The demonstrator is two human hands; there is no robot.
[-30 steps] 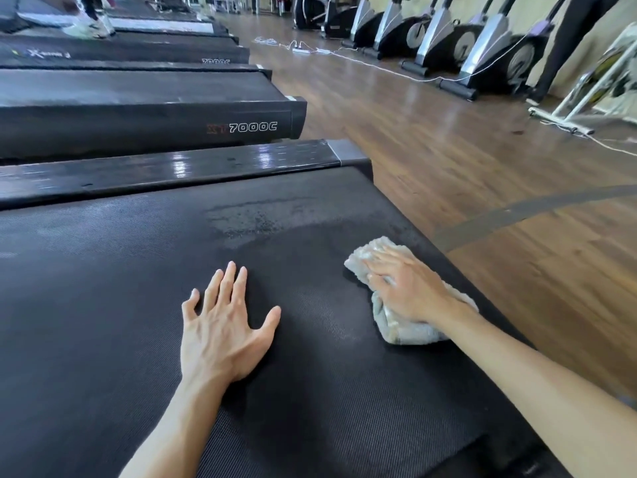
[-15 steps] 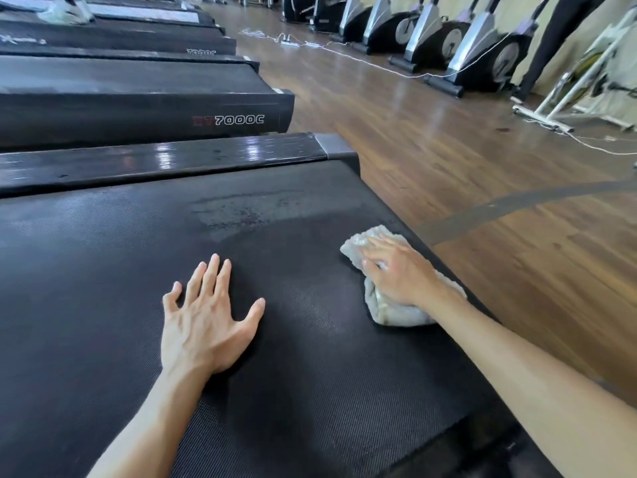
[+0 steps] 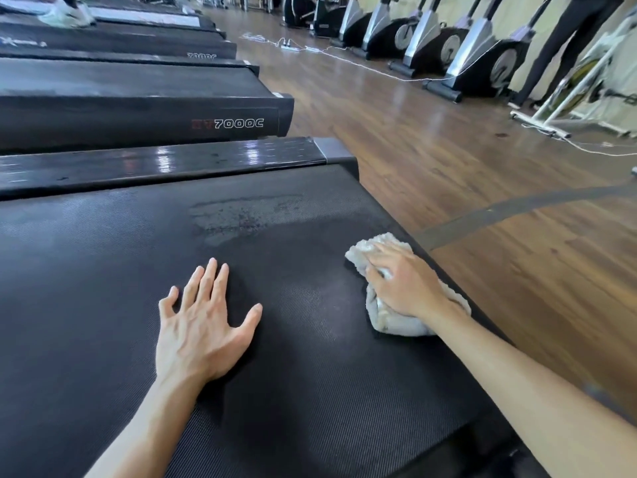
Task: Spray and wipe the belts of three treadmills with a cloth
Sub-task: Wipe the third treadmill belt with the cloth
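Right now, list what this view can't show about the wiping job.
- Spray bottle: not in the head view.
- Cloth middle: covered by the right hand.
- Belt near end: cut off by the bottom edge.
- Belt under the left hand: hidden by the palm.

Glossy wood-plank floor (image 3: 396, 139) crossed by a dark curved stripe (image 3: 517, 207). Exercise bikes (image 3: 475, 60) line a pale wall (image 3: 517, 15) on the far side; white cables (image 3: 375, 69) and a power strip (image 3: 289, 46) lie on the floor before them
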